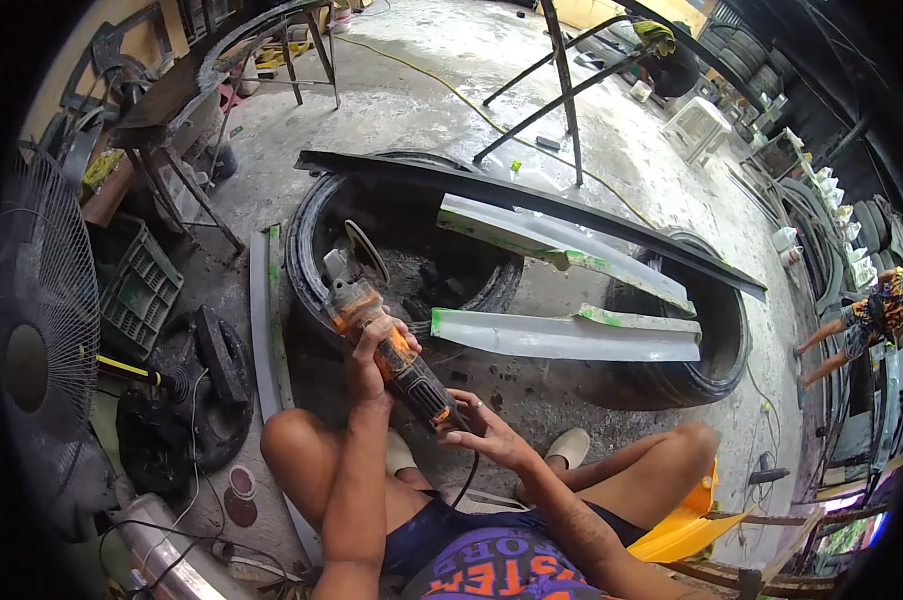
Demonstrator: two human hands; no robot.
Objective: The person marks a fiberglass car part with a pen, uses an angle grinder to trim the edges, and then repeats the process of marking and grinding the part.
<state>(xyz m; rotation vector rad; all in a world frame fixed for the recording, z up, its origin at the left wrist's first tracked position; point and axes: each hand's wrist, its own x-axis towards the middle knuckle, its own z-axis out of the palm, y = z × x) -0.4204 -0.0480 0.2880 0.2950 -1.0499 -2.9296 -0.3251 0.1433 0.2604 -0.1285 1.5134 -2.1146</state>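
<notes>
An orange and black angle grinder [412, 382] is held up in front of me, its disc [367, 252] pointing away and up to the left. My left hand [374, 350] wraps around the front of its body, just behind the metal head. At the cord end, my right hand [480, 432] grips the rear of the grinder with thumb and fingers. Past the grinder, two pale grey panels [572, 334] with green edges and a long dark strip [532, 215] lie across two tires [307, 270]. The tool's cord drops toward my lap.
A pedestal fan [47, 350] and a green crate [140, 285] stand at left, near a long grey panel [267, 330] on the floor. Metal stands [562, 90] rise at the back. Another person [862, 315] is at far right. Yellow plastic [687, 525] is by my right knee.
</notes>
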